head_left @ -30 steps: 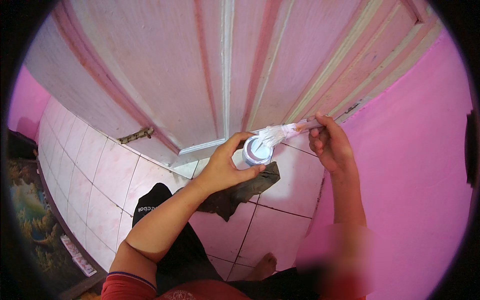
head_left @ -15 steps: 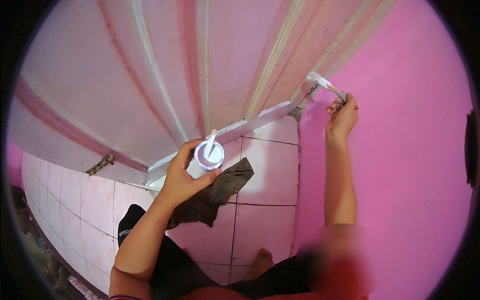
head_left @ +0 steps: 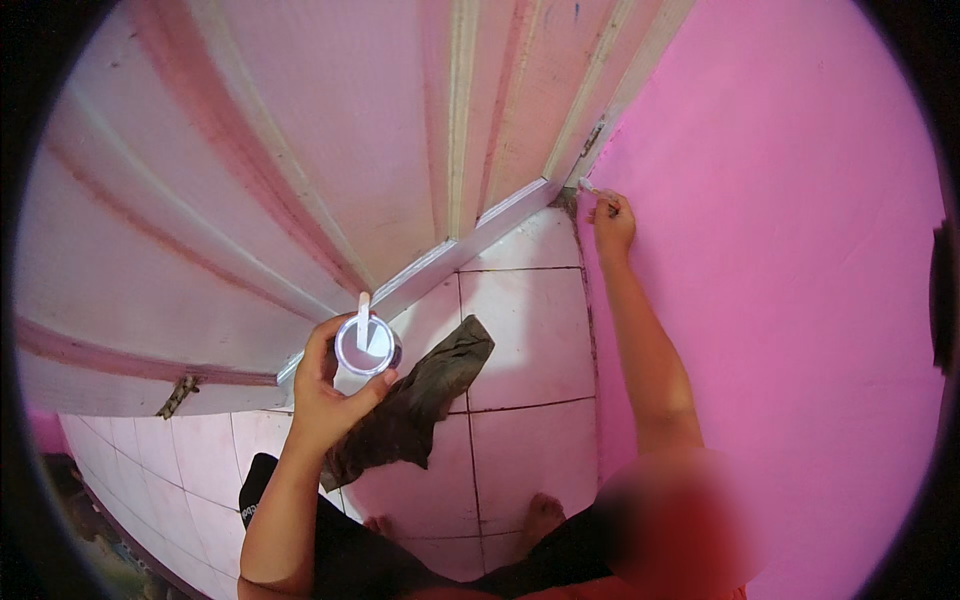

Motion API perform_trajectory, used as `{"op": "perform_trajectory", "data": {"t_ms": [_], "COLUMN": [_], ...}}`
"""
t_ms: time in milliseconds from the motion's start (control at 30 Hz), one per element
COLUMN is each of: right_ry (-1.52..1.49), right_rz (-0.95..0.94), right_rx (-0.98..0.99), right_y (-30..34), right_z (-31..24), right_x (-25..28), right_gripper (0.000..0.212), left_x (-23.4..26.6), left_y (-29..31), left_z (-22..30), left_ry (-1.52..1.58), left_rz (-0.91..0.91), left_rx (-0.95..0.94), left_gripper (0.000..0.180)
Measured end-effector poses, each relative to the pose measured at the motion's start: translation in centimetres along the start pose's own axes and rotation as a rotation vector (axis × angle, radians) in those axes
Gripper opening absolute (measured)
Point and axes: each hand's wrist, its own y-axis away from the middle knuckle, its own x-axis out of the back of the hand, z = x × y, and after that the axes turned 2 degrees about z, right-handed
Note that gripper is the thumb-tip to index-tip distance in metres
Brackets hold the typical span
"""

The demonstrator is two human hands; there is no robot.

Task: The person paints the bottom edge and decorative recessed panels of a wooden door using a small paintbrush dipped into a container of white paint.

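My left hand (head_left: pixel 322 392) is wrapped round a small round paint can (head_left: pixel 394 352), whose open top faces up. White paint shows inside, and a flat pale stick (head_left: pixel 363 318) leans in it and pokes over the rim. Out to the right, my right hand (head_left: pixel 614 230) grips a paintbrush (head_left: pixel 587 186). Its whitish bristles are at the bottom of the door frame edge (head_left: pixel 585 165), beside the pink wall; whether they touch is too small to tell. The paneled door (head_left: pixel 330 110), streaked white, pink and cream, stands before me.
A dark crumpled cloth (head_left: pixel 440 385) lies on the tiled floor (head_left: pixel 530 440) below the can. My bare foot (head_left: pixel 543 512) is near the bottom. The pink wall (head_left: pixel 780 260) rises on the right. A metal hinge (head_left: pixel 592 138) sits at the frame, another metal fitting (head_left: pixel 178 397) at the door's left.
My right hand has brought the brush down and left along the frame, nearer the floor corner. My left hand and the can sit slightly lower and further left as the view has shifted.
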Motion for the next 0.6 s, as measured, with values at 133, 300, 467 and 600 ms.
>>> {"op": "perform_trajectory", "data": {"t_ms": [133,300,467,600], "right_ry": [0.375,0.458,0.475,0.339], "right_rz": [-0.025,-0.061,0.004,0.02], "right_rx": [0.024,0.045,0.18,0.174], "right_y": [1.0,1.9,0.7,-0.2], "right_z": [0.7,1.9,3.0,1.6], "right_x": [-1.6,-2.4,-2.8,-3.2], "right_gripper": [0.027,0.025,0.024,0.023], "left_x": [0.4,0.3,-0.1,-0.5], "left_y": [0.3,0.2,-0.1,-0.4], "left_z": [-0.2,-0.1,-0.4,-0.9], "left_ry": [0.001,-0.015,-0.01,0.006], "left_rz": [0.031,0.04,0.026,0.009], "left_rx": [0.047,0.097,0.09,0.113], "left_gripper": [0.067,0.068,0.068,0.068]}}
